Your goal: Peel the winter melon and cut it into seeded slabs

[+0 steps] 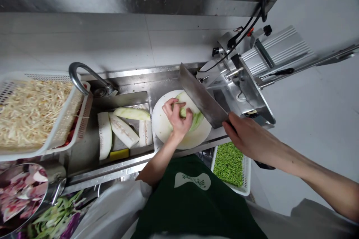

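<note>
My left hand (177, 115) presses down on a pale green peeled melon piece (193, 114) with fingers curled over it. The piece lies on a round white cutting board (164, 127). My right hand (246, 136) grips the handle of a broad steel cleaver (202, 97). Its blade stands tilted against the right side of the melon piece, beside my left fingers.
Several peeled melon pieces (122, 129) and a yellow sponge (119, 154) lie in the steel sink under a tap (84, 74). A white basket of shredded strips (30, 110) stands at left, a slicing machine (252, 71) at right, a tray of chopped greens (229, 164) below the counter.
</note>
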Motion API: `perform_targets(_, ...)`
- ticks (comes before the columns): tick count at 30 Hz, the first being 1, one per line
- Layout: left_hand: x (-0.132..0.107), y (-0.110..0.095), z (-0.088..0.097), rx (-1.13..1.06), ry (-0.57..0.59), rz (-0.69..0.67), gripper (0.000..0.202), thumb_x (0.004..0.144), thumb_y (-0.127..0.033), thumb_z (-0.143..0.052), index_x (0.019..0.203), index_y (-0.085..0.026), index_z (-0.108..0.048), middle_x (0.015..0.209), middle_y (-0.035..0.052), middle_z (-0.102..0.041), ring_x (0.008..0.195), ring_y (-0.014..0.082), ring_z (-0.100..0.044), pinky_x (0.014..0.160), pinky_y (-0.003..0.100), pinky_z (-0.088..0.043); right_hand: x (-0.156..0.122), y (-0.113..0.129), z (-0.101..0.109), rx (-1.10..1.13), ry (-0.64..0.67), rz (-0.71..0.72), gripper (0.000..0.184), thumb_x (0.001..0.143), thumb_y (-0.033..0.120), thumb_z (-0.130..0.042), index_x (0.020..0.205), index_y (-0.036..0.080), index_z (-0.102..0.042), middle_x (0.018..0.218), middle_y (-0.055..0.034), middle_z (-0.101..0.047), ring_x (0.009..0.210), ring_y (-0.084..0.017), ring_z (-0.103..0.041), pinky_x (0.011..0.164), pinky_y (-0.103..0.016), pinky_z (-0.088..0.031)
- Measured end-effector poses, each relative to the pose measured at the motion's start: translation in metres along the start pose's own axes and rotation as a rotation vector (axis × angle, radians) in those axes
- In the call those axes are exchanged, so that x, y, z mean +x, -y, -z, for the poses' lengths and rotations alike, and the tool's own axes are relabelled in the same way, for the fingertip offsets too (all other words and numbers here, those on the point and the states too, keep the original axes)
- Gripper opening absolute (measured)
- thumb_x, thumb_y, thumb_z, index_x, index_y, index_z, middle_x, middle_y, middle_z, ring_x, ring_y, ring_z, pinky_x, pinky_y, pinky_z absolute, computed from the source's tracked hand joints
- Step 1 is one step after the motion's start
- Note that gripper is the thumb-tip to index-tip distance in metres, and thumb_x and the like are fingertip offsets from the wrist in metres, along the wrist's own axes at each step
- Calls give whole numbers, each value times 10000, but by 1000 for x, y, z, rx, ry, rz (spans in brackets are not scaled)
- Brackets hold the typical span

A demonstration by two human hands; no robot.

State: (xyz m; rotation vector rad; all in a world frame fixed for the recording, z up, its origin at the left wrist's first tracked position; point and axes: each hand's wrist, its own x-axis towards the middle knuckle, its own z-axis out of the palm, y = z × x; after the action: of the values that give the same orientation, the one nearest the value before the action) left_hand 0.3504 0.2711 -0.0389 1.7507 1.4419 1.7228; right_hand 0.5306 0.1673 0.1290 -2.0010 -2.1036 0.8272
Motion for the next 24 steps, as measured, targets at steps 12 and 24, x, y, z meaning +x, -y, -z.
perform_targets(12, 141, 5, 1, -467, 117, 50, 159, 988, -388, -668, 930, -253, -608, 835, 14, -606, 842, 183, -638, 802, 322, -531, 8, 6, 0, 37, 49, -17, 256, 1095, 451, -377, 932, 258, -419, 519, 58, -429, 347, -106, -309, 437, -316, -160)
perform_targets(24, 185, 4, -50, -556, 740, 156, 201, 928, -97, -675, 756, -194, -713, 529, -43, -415, 497, 130, -421, 549, 263, -342, 6, 18, 1, 35, 78, -72, 232, 1087, 411, -342, 913, 266, -393, 539, 54, -444, 357, -108, -329, 418, -289, -145)
